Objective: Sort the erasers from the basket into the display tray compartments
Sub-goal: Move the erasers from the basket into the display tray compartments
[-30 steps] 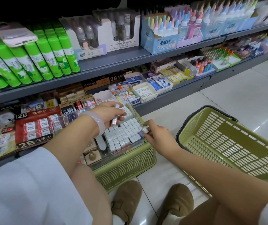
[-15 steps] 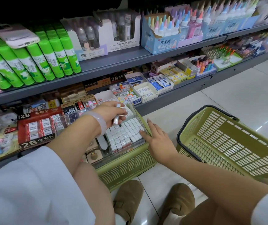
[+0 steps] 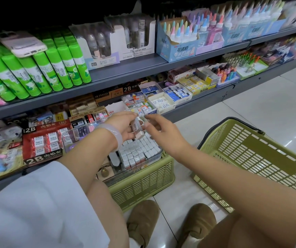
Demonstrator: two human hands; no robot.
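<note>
1. The left hand (image 3: 124,125) curls its fingers round a small stack of erasers (image 3: 136,127), held on end with a pinkish one at the bottom; the stack hangs just above the display tray (image 3: 66,138).
2. The right hand (image 3: 163,130) reaches in from the right with thumb and forefinger extended toward the top of that stack. Its fingertips (image 3: 148,120) are right at the stack, but motion blur hides whether they pinch it or only touch it.
3. A pale translucent bangle (image 3: 114,135) sits on the left wrist, and a white sleeve (image 3: 36,203) covers the upper left arm.
4. Below the hands, the clear display tray holds rows of white wrapped erasers (image 3: 140,151) packed tightly, standing on end in its right-hand compartment. A dark narrow item lies in the compartment beside them; what it is cannot be made out.
5. The tray rests on top of a green basket (image 3: 143,183) on the floor, directly in front of the person's knees.
6. A second green basket (image 3: 251,158) stands to the right, tilted, with its black handle (image 3: 233,120) folded along the rim.
7. Behind the tray, the lower shelf (image 3: 188,108) carries boxes of erasers, among them a red 2B box (image 3: 43,140) at the left.
8. The upper shelf holds green glue sticks (image 3: 36,72), with a phone (image 3: 21,43) lying on top of them, and pastel-capped glue bottles (image 3: 179,33) farther right.
9. Two brown shoes (image 3: 170,224) rest on the tiled floor at the bottom.
</note>
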